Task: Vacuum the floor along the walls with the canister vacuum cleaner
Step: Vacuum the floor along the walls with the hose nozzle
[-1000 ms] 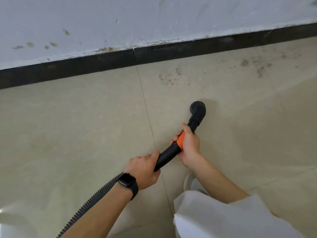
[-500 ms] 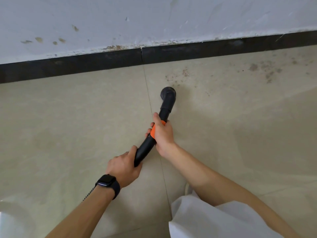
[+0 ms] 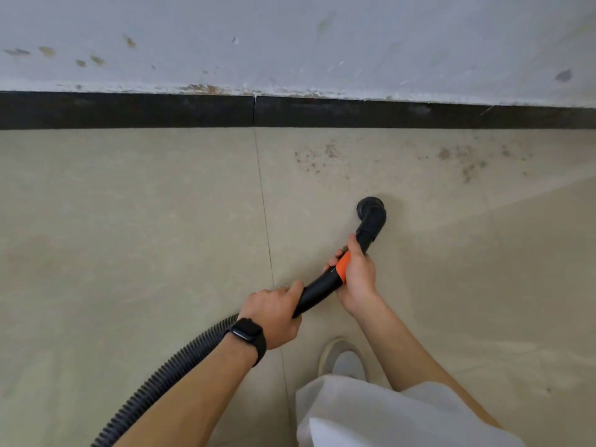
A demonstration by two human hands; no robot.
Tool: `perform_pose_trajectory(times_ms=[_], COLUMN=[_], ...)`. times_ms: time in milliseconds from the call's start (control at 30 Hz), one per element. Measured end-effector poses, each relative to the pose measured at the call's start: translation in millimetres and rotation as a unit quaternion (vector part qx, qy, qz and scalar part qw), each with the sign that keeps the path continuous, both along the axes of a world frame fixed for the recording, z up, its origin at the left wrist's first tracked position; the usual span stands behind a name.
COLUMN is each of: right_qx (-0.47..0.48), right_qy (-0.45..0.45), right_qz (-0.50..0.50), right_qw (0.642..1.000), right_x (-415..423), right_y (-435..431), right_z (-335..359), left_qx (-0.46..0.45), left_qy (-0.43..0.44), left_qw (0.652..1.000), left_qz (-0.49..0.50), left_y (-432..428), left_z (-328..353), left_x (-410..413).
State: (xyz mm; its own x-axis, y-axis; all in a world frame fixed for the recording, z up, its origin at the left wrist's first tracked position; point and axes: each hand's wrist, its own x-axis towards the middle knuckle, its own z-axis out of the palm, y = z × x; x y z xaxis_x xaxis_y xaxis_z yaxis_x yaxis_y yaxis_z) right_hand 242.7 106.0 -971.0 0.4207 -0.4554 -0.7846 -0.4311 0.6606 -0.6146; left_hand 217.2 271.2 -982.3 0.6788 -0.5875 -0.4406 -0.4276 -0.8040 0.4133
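Note:
A black vacuum wand [image 3: 319, 291] with an orange collar ends in a round black nozzle [image 3: 371, 209] that sits on the beige tiled floor [image 3: 129, 237]. My right hand [image 3: 358, 279] grips the wand at the orange collar. My left hand [image 3: 274, 312], with a black watch on the wrist, grips the wand's rear end, where the ribbed grey hose [image 3: 167, 375] runs off to the lower left. Brown dirt specks [image 3: 319, 158] lie on the floor between the nozzle and the black skirting board [image 3: 129, 111]. The canister is out of view.
A scuffed white wall [image 3: 290, 43] rises above the skirting. More dirt specks [image 3: 467, 161] lie to the right near the wall. My shoe [image 3: 343, 359] and white trouser leg [image 3: 371, 414] are below the hands. A tile joint [image 3: 264, 204] runs from the wall toward me.
The nozzle went left and toward the wall half a second ago, then came back right and away from it. Both hands kept their grip on the wand.

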Motion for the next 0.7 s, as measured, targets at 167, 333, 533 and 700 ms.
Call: perform_pose_trajectory(times_ms=[167,333,533,700], right_qx=[0.022,0.028,0.041,0.048], right_qy=[-0.016,-0.018,-0.023,-0.036], right_qz=[0.042,0.107,0.179,0.232], right_qw=[0.999,0.994,0.983,0.971], right_x=[17.0,34.4,45.9,61.7], right_y=[35.8,82.7,137.3,164.3], right_z=[-3.0,-6.5,-12.2,-10.4], left_qx=[0.001,-0.007,0.015,0.033], left_qy=[-0.001,-0.005,-0.001,-0.014], left_qw=[0.999,0.993,0.979,0.970], left_qz=[0.048,0.121,0.204,0.242], left_y=[36.4,77.6,119.5,141.1], left_z=[-3.4,-7.5,-12.4,-12.3], left_x=[9.2,4.1,-8.6,-0.3])
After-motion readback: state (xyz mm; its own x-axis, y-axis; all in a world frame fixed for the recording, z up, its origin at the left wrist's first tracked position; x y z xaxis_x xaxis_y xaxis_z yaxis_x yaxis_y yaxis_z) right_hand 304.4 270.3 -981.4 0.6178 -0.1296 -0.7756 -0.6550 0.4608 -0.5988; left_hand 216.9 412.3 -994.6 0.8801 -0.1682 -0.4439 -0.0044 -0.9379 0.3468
